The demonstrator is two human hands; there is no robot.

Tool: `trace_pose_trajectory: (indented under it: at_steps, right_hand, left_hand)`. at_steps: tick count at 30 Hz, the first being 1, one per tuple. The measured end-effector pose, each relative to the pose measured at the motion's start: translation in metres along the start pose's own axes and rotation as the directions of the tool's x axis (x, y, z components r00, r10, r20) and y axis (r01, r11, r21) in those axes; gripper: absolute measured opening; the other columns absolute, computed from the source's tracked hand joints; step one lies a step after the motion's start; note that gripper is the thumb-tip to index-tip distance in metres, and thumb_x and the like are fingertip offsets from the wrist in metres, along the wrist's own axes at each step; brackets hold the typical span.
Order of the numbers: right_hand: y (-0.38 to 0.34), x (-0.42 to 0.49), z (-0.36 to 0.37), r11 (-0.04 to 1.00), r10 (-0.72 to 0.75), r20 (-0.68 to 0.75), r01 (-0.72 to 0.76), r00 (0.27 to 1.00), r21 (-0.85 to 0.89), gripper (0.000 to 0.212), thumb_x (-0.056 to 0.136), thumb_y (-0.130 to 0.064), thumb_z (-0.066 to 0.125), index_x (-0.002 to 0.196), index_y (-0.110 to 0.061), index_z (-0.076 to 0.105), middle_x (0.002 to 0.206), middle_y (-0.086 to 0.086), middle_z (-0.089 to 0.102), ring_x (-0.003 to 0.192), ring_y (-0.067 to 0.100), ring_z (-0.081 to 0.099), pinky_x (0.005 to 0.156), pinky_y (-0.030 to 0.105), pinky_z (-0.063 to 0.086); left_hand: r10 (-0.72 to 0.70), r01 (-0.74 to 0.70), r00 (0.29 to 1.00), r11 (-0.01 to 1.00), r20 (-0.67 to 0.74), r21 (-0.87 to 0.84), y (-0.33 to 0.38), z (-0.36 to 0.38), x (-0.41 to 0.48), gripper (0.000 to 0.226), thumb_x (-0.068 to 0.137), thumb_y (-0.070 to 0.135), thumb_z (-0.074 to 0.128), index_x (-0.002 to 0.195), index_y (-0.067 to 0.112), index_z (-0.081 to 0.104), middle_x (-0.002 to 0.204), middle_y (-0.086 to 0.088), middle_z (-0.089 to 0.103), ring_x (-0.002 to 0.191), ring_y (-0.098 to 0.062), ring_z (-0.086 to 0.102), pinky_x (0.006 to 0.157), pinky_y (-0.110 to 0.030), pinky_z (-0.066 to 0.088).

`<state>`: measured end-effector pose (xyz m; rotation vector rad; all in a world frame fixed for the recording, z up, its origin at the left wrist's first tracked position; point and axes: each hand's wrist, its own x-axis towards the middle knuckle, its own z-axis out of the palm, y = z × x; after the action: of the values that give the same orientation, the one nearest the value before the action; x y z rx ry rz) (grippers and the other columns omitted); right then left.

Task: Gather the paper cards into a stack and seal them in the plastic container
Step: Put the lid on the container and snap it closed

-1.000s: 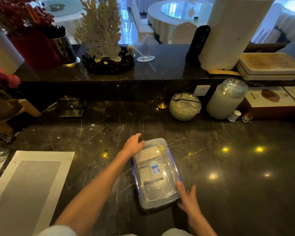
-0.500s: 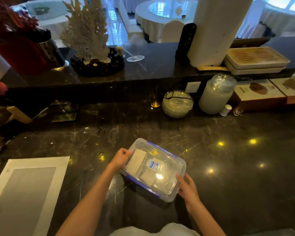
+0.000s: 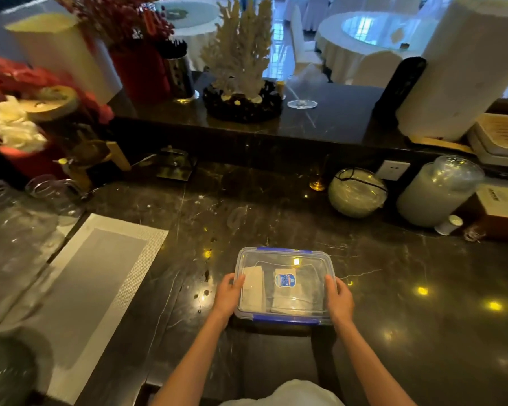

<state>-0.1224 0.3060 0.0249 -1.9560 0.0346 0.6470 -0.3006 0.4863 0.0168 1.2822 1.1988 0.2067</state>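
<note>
A clear plastic container [image 3: 302, 259] with blue clips and its lid on sits on the dark marble counter, long sides facing me. White paper cards [image 3: 254, 291] show through the lid, under a blue label. My left hand [image 3: 228, 295] grips the container's left short side. My right hand [image 3: 339, 300] grips its right short side.
A grey woven placemat [image 3: 79, 288] lies to the left, with glassware [image 3: 21, 230] beyond it. At the back right stand a round glass bowl [image 3: 357, 191], a tall lidded jar [image 3: 434, 191] and a box [image 3: 502, 209]. A raised ledge [image 3: 320, 124] carries a coral ornament [image 3: 241, 63].
The container has been turned from lying lengthways away from me to lying crosswise. Both hands shifted from its corners to its two short sides.
</note>
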Motion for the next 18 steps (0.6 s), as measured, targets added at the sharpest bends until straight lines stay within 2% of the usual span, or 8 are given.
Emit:
trace_pose_trajectory:
  at_steps: [3,6,8,9,10,12,15,18]
  right_hand:
    - [0.007,-0.002,-0.002,1.0,0.001,-0.009,-0.001,1.0,-0.017,0.042,0.099,-0.041,0.049,0.128,-0.013,0.059,0.117,0.008,0.066,0.099,0.02,0.064,0.083,0.04,0.057]
    - [0.015,-0.003,-0.006,0.999,-0.034,0.012,0.034,0.999,0.009,0.026,0.099,-0.04,0.049,0.114,-0.023,0.061,0.112,0.007,0.068,0.085,0.007,0.063,0.065,0.026,0.052]
    - [0.015,-0.002,-0.009,1.0,-0.022,0.036,0.021,0.999,0.019,0.023,0.099,-0.039,0.05,0.112,-0.024,0.06,0.114,0.008,0.068,0.086,0.006,0.063,0.069,0.028,0.055]
    - [0.015,-0.001,-0.011,1.0,-0.009,0.054,0.008,0.998,0.019,0.026,0.099,-0.039,0.05,0.115,-0.022,0.06,0.119,0.01,0.067,0.089,0.009,0.064,0.074,0.031,0.056]
    - [0.014,0.0,-0.013,1.0,0.003,0.075,-0.005,0.997,0.017,0.033,0.099,-0.039,0.05,0.122,-0.018,0.059,0.127,0.012,0.064,0.097,0.015,0.065,0.08,0.035,0.057]
    - [0.013,-0.002,-0.02,1.0,0.017,0.103,-0.017,0.995,0.002,0.053,0.099,-0.041,0.05,0.146,-0.017,0.044,0.147,0.011,0.049,0.125,0.027,0.057,0.096,0.042,0.051]
    - [0.02,-0.015,-0.03,0.991,-0.09,0.098,0.1,0.991,-0.091,0.063,0.098,-0.042,0.05,0.154,-0.025,0.028,0.161,0.005,0.029,0.146,0.027,0.033,0.11,0.047,0.038]
    - [0.038,-0.033,-0.035,0.883,-0.288,0.119,0.311,0.95,-0.35,0.063,0.099,-0.043,0.049,0.155,-0.029,0.024,0.165,-0.006,0.014,0.152,0.018,0.011,0.119,0.048,0.021]
  left_hand:
    - [0.024,-0.024,1.0,1.0,-0.007,-0.013,0.0,0.004,-0.001,0.021,0.102,0.03,0.051,0.118,0.017,0.056,0.099,0.005,0.066,0.084,0.001,0.06,0.051,-0.006,0.048]
    - [0.045,-0.046,0.999,0.998,0.02,0.031,-0.002,0.004,0.002,0.025,0.103,0.032,0.048,0.12,0.015,0.058,0.118,-0.007,0.068,0.088,-0.001,0.062,0.056,-0.01,0.049]
    - [0.057,-0.059,0.998,0.996,0.035,0.072,-0.001,0.004,0.001,0.03,0.103,0.036,0.046,0.123,0.017,0.057,0.127,-0.011,0.066,0.092,-0.002,0.063,0.059,-0.011,0.051]
    - [0.067,-0.07,0.997,0.993,0.037,0.096,-0.001,0.005,0.0,0.033,0.103,0.038,0.044,0.127,0.018,0.054,0.134,-0.013,0.062,0.099,-0.004,0.063,0.065,-0.012,0.054]
    - [0.079,-0.082,0.996,0.986,0.029,0.142,-0.002,0.006,0.0,0.041,0.103,0.041,0.042,0.137,0.018,0.048,0.145,-0.014,0.052,0.115,-0.013,0.061,0.081,-0.019,0.058]
    - [0.105,-0.096,0.994,0.948,-0.015,0.303,-0.005,0.008,-0.004,0.062,0.103,0.047,0.038,0.157,0.024,0.019,0.163,-0.012,0.022,0.147,-0.029,0.032,0.114,-0.047,0.04]
    - [0.295,-0.24,0.955,0.788,-0.007,0.567,-0.015,0.013,-0.018,0.065,0.101,0.051,0.035,0.156,0.04,0.001,0.167,0.0,0.0,0.153,-0.029,0.007,0.12,-0.054,0.022]
    - [0.442,-0.382,0.886,0.521,0.142,0.763,-0.032,0.017,-0.039,0.067,0.1,0.053,0.029,0.153,0.047,-0.013,0.166,0.004,-0.016,0.153,-0.024,-0.014,0.123,-0.05,-0.002]
